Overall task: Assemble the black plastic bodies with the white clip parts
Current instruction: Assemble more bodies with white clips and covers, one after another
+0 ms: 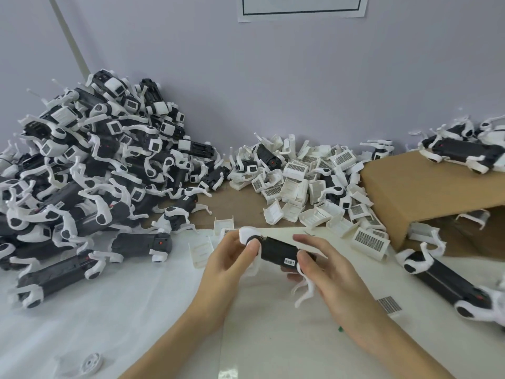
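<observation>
Lighting even, bright, diffuse; faint shadows under the hands (273,266); soft motion blur there; wide-angle bowing toward frame edges, parts right of the cardboard box (426,192) smeared.

My left hand (229,258) and right hand (325,266): bare, no gloves, rings or watch; forearms unsleeved.

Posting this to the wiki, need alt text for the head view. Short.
Two bare hands hold one black plastic body over a white table: the left hand at its white-capped end, the right hand at the other. A big pile of assembled units sits left, loose white clip parts lie behind, and a cardboard box is right.
</observation>
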